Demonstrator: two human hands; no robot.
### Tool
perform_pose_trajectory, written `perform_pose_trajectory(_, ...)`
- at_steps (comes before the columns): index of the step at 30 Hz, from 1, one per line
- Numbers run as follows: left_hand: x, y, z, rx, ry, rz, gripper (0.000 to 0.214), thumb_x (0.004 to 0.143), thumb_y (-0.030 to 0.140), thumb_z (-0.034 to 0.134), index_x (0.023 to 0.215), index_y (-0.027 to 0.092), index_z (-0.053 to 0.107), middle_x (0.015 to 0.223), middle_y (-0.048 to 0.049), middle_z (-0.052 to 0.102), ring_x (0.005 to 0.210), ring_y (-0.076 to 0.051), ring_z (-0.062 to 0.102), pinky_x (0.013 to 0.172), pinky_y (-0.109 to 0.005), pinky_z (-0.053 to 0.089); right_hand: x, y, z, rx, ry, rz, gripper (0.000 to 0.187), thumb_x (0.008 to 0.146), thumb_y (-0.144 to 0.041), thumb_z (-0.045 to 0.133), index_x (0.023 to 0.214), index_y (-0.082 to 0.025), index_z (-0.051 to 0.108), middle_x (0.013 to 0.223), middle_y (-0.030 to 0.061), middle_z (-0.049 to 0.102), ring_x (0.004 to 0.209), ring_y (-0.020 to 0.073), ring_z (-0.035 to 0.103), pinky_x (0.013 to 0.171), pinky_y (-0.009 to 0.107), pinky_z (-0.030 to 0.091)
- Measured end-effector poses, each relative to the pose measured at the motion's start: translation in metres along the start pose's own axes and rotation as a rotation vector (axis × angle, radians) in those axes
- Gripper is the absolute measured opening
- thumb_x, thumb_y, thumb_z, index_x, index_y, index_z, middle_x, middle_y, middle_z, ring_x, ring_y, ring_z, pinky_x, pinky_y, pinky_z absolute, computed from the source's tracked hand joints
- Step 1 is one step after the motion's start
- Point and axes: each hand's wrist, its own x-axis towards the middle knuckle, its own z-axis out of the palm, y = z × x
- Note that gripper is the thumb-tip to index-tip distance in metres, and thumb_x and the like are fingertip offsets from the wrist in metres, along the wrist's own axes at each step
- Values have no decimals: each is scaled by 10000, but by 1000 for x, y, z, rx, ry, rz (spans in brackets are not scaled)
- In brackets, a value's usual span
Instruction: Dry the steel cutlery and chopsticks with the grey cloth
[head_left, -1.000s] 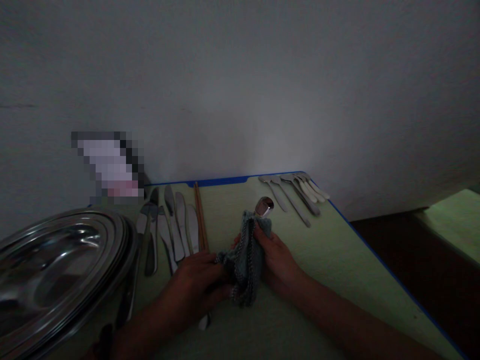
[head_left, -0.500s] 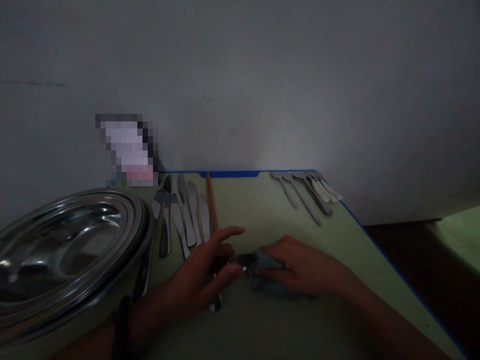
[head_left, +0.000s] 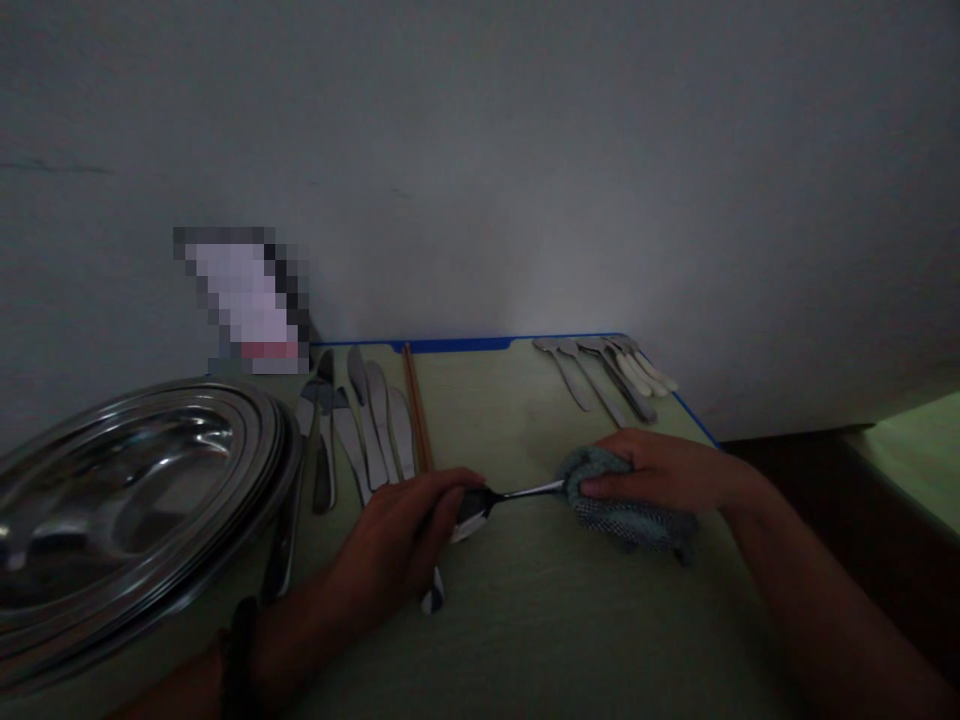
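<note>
Nearest you, a dark band (head_left: 238,650) circles your left wrist, on the near-left side of the spoon. Your left hand (head_left: 405,545) has its fingers curled shut around the bowl end of the spoon (head_left: 517,492), pinching it just above the green table (head_left: 540,630). A pale utensil tip (head_left: 433,600) pokes out from under that hand, on the near side of the spoon.

The spoon lies almost level, bowl to the left and handle running right. At the handle's right end, your right hand (head_left: 667,470) is clamped down on a grey-blue cloth (head_left: 634,518). The cloth is bunched around the end of the handle, which is hidden inside it, and its lower part rests on the table.

Well to the left of the spoon sits a stack of steel trays (head_left: 127,490). Beyond the spoon's bowl end is a row of table knives (head_left: 375,430), with a pair of chopsticks (head_left: 417,410) just beside them. Beyond the handle end, near the table's far corner, lies a small group of spoons (head_left: 600,375). Farthest from the spoon, a plain wall (head_left: 525,180) stands behind the table.
</note>
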Motion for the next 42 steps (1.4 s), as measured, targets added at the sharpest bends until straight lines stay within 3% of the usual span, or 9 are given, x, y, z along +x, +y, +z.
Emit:
perform_pose_trajectory(6,2,0,-2,4,26,-44,245,892,238,377,918,194,617,770,4,722,615,-114,666,571,-190,519,10,-7,13,-11,24,-31,334,835,-439,468,650,-190,590,529,-50,494,479,82,440,459,205,328)
perform_pose_trajectory(13,-1,-2,4,35,-61,136,210,909,228,397,970,204,597,778,9,717,645,-112,669,594,-198,517,30,-29,55,-330,190,-199,307,854,-401,469,707,-178,620,598,-2,585,568,123,529,558,248,342)
perform_pose_trajectory(16,0,-1,3,45,-50,123,225,915,230,379,972,201,595,784,7,712,651,-108,666,598,-195,516,24,-23,42,-276,150,-140,339,834,-458,482,708,-182,633,605,0,595,577,130,543,558,249,356)
perform_pose_trajectory(19,1,0,1,62,-9,95,248,915,234,359,967,203,600,774,8,708,636,-103,657,585,-185,511,13,-10,18,-83,-40,-27,364,834,-483,464,763,-168,633,683,-6,619,610,117,559,564,231,403)
perform_pose_trajectory(26,1,-1,-3,-51,-19,-169,318,904,299,363,1114,179,570,724,14,697,566,-111,619,530,-197,479,6,-2,3,3,222,-13,310,823,-451,511,854,-173,645,758,0,649,647,107,578,581,220,442)
perform_pose_trajectory(30,6,-2,-5,-206,-126,-287,437,925,355,289,828,172,674,615,9,652,461,-92,522,452,-190,409,9,-6,5,-51,414,-136,206,795,-377,582,818,-185,652,742,-10,633,666,97,575,588,203,436)
perform_pose_trajectory(32,7,-2,-5,-287,-126,-307,417,906,394,329,843,167,673,639,-2,650,471,-95,514,439,-192,403,9,-5,5,-53,487,-179,176,775,-352,613,767,-180,649,716,-14,608,652,90,563,570,193,430)
perform_pose_trajectory(36,6,-2,-3,-345,-49,-300,362,829,411,498,1096,185,594,711,-5,653,541,-114,554,472,-205,447,7,3,2,119,453,-137,189,775,-356,610,836,-185,661,753,-2,628,641,92,572,545,192,452)
perform_pose_trajectory(42,2,-4,2,-184,4,-189,426,750,353,651,1143,212,567,817,-2,679,625,-121,612,563,-227,509,4,8,2,167,315,-4,237,779,-397,593,787,-169,656,655,-15,608,537,71,526,476,184,428)
